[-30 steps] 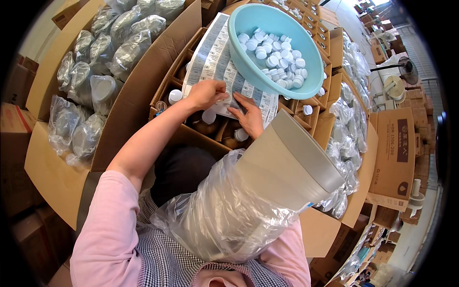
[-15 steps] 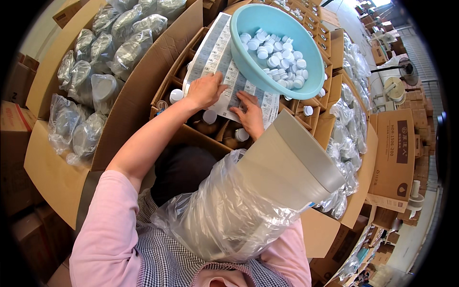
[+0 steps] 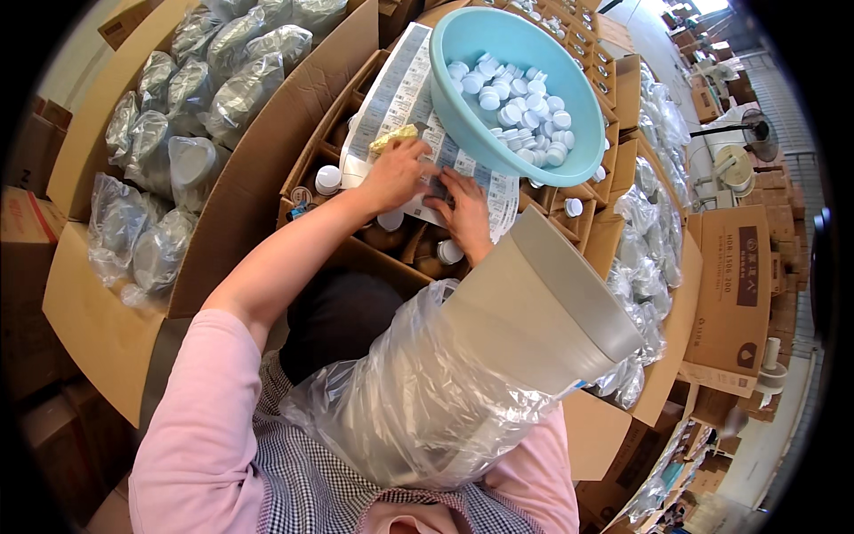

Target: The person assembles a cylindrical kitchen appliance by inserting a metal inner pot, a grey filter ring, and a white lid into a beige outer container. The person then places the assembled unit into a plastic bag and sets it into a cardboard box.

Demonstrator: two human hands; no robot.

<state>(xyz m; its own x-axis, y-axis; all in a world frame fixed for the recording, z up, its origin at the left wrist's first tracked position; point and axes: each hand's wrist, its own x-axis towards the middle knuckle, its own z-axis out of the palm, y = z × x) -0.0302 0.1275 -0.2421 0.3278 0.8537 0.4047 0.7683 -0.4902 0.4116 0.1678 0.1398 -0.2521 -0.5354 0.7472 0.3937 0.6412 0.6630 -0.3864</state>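
Note:
A sheet of printed labels [image 3: 382, 107] lies over the top of a divided carton of brown bottles [image 3: 427, 258]. My left hand [image 3: 398, 173] is closed low over the sheet, its fingers bent toward my right fingertips. A crumpled yellow cloth-like piece [image 3: 392, 139] juts out from under its outer edge. Flat on the sheet's near part rests my right hand [image 3: 464, 216], thumb and fingers apart; any label between the fingertips is too small to make out. A pale blue basin [image 3: 569, 84] of white caps [image 3: 525, 107] overlaps the sheet's right side.
Against my body leans a grey bin [image 3: 525, 303] wrapped in clear plastic. An open carton [image 3: 258, 178] of bagged clear containers [image 3: 191, 98] stands at left. Another carton of bagged goods [image 3: 636, 267] is at right. A white-capped bottle [image 3: 327, 180] rises beside my left wrist.
The yellow piece has come into view at my left hand. That hand has shifted slightly down and right, its fingers nearer my right hand. My right hand has barely moved.

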